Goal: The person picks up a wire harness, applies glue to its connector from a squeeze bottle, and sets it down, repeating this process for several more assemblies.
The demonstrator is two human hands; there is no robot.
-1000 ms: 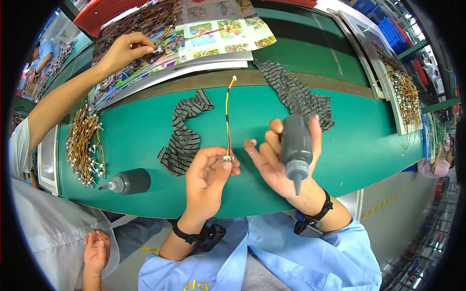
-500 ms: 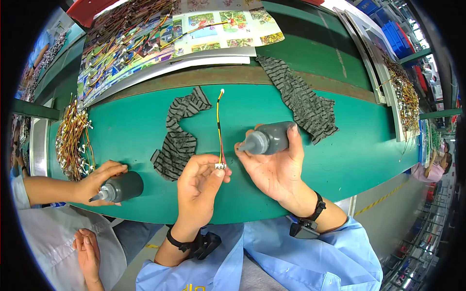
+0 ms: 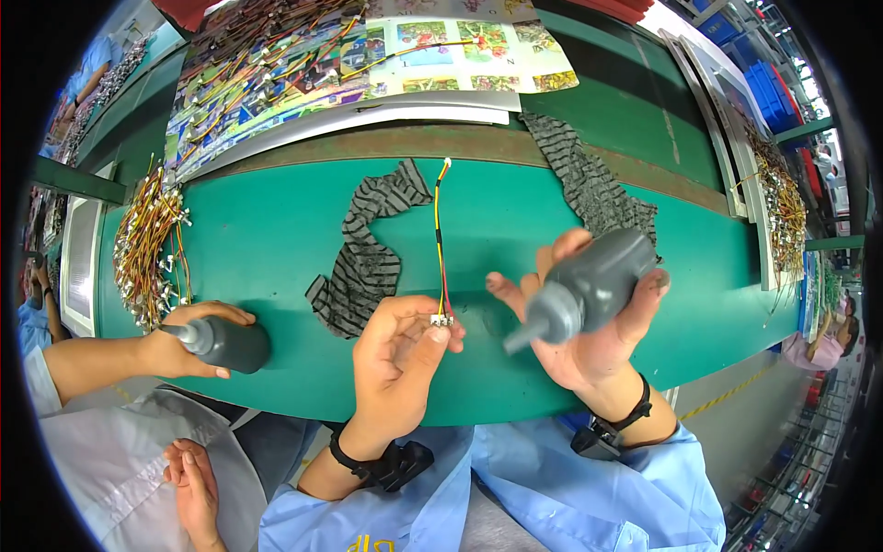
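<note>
Head view
Left hand [image 3: 397,354]: fingers curled, thumb and forefinger pinching the small white connector [image 3: 441,320] at the near end of the wire lead [image 3: 439,241].
Wire lead: thin red and yellow strands running from the pinch away across the green table [image 3: 267,230] to a far tip beside the striped cloth [image 3: 368,253].
Right hand [image 3: 589,322]: fingers wrapped around the grey squeeze bottle [image 3: 589,285], nozzle aimed left toward the connector, a gap between them.
Second striped cloth [image 3: 593,184]: far right of the bottle.
Neighbour's hand [image 3: 179,345]: at near left, gripping another dark bottle [image 3: 225,342] lying on the table.
Wire bundle [image 3: 147,244]: left, heaped beyond that bottle.
</note>
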